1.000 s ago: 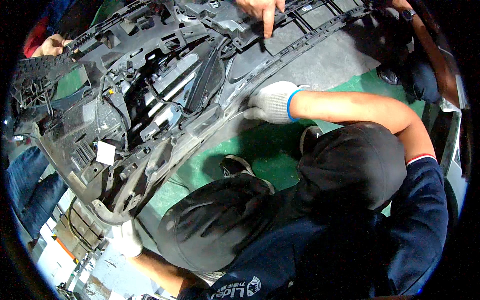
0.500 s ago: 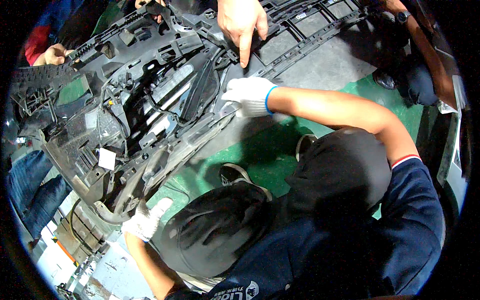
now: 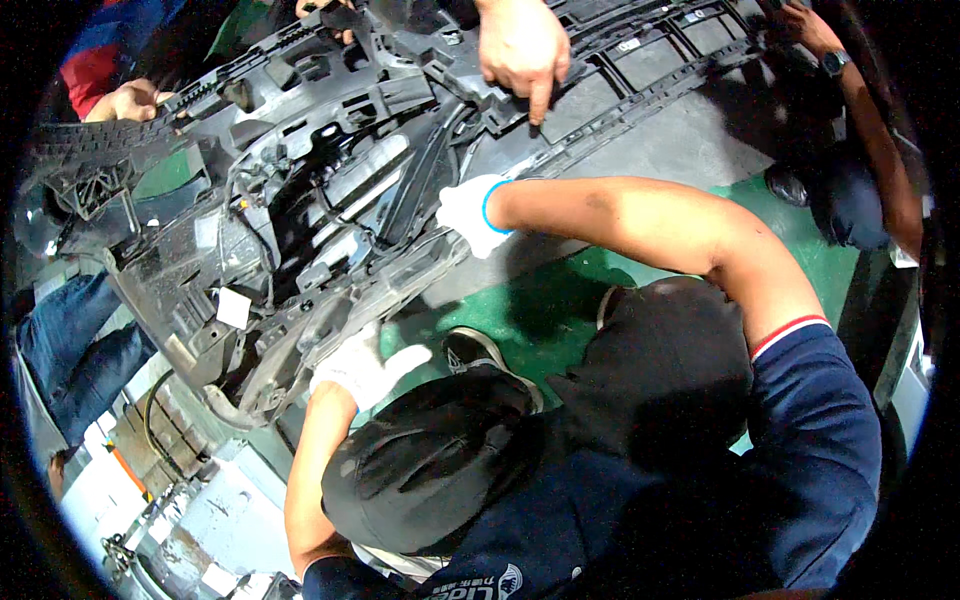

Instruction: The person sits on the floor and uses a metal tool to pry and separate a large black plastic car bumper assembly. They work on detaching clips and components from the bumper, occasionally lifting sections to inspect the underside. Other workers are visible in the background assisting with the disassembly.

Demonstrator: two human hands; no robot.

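A large black plastic car bumper (image 3: 222,350) lies with its inner side up, slanting from lower left to upper right, with wiring and brackets on it. My left hand (image 3: 362,368), in a white knit glove, touches its near edge; the thumb sticks out well apart from the fingers. Farther along that edge my right hand (image 3: 474,216), in a white glove with a blue cuff, is closed on the rim, its fingertips partly hidden. Another person's bare hand (image 3: 524,55) points down at the bumper just beyond my right hand.
At the far left another person's hand (image 3: 130,101) rests on the bumper's rim. A person's arm with a watch (image 3: 834,63) reaches in at the upper right. Jeans-clad legs (image 3: 75,340) stand at the left, above a cluttered pale surface (image 3: 225,510). The floor is green (image 3: 540,335).
My left hand has moved up and right along the bumper's near edge. The right hand has shifted slightly left and down. The other person's pointing hand appears farther right.
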